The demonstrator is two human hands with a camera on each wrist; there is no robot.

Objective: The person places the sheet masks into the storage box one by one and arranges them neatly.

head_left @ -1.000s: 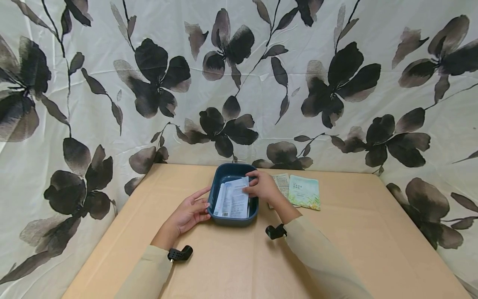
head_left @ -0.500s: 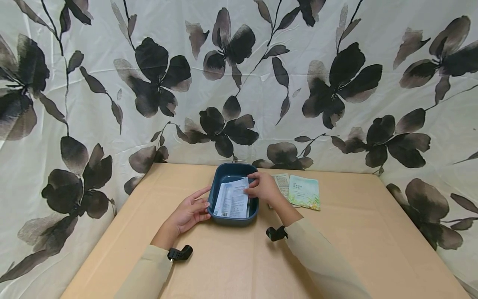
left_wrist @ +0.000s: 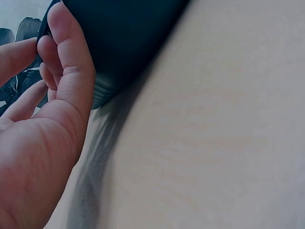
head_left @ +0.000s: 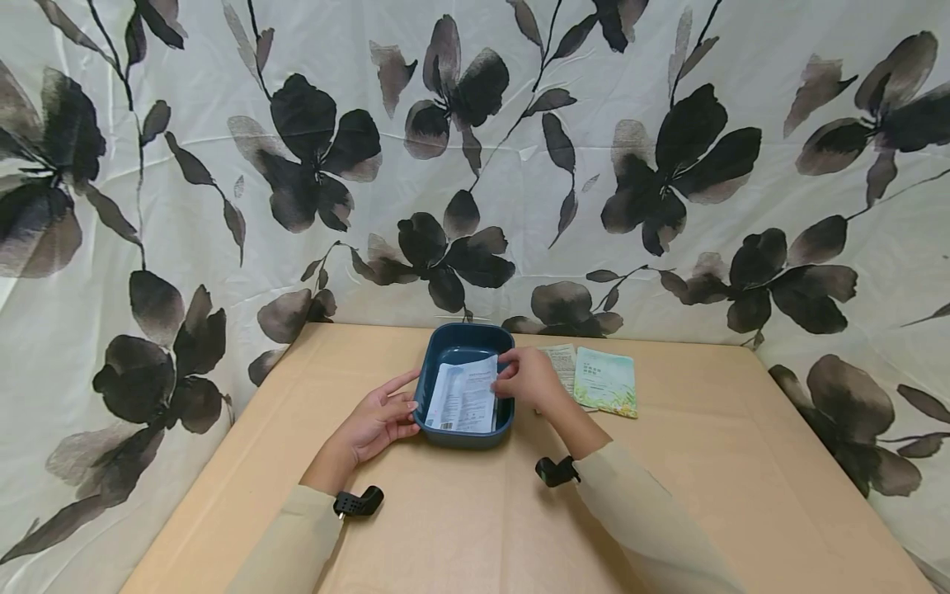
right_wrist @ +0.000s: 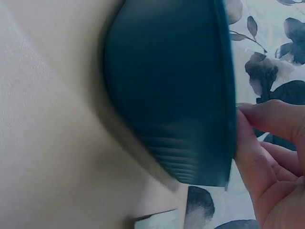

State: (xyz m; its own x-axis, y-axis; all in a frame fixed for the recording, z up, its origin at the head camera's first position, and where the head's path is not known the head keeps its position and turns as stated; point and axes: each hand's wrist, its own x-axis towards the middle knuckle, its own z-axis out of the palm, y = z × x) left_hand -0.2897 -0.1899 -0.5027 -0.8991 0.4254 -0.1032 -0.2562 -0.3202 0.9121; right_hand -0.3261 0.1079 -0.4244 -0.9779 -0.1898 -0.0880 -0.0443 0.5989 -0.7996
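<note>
A dark blue plastic box (head_left: 467,441) stands at the far middle of the table. Inside it lie flat printed packets (head_left: 460,400), stacked with small text and a barcode on top. My left hand (head_left: 378,422) holds the box's left rim, also seen in the left wrist view, where the hand (left_wrist: 57,109) has the rim between its fingertips. Reaching over the right rim, my right hand (head_left: 530,381) pinches the right edge of the top packet. In the right wrist view, the box wall (right_wrist: 171,86) hides part of that hand's (right_wrist: 271,157) fingertips.
Right of the box lie a light blue packet with a flower print (head_left: 604,382) and a paler text-covered packet (head_left: 562,367), partly behind the right hand. A floral curtain (head_left: 475,165) hangs behind the tan table (head_left: 445,528).
My right hand has drawn slightly to the right, its thumb sliding toward the packet's edge. The top packet has settled a little lower. My left hand stays at the box.
</note>
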